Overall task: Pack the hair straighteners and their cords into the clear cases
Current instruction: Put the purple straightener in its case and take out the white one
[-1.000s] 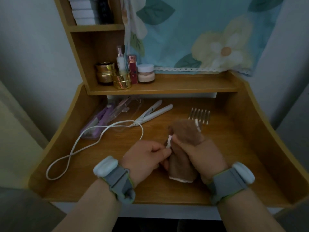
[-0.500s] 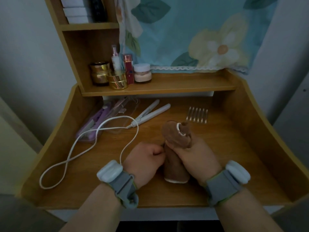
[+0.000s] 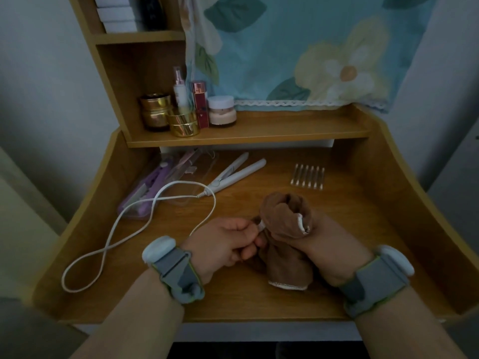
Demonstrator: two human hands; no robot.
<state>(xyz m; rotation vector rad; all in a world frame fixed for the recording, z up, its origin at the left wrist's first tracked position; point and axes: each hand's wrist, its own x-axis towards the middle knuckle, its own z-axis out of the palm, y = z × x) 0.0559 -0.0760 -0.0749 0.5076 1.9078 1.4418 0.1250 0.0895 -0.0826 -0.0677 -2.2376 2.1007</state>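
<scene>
Both hands busy with a brown cloth (image 3: 285,229), left hand (image 3: 228,244) pinching its white edge, right hand (image 3: 308,239) fingers curled round it, so the loose cord (image 3: 134,229) may snag or drag the white straightener (image 3: 233,174) lying unpacked beside the clear case (image 3: 160,185).

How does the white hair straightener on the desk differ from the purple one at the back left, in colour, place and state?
The white hair straightener lies bare on the wooden desk, while the purple hair straightener lies inside a clear plastic case. The white one's plates stand apart in a V; the purple one looks closed. The white one's long white cord trails loose in loops; no cord of the purple one shows clearly. Both are slim and lie slanted the same way.
</scene>
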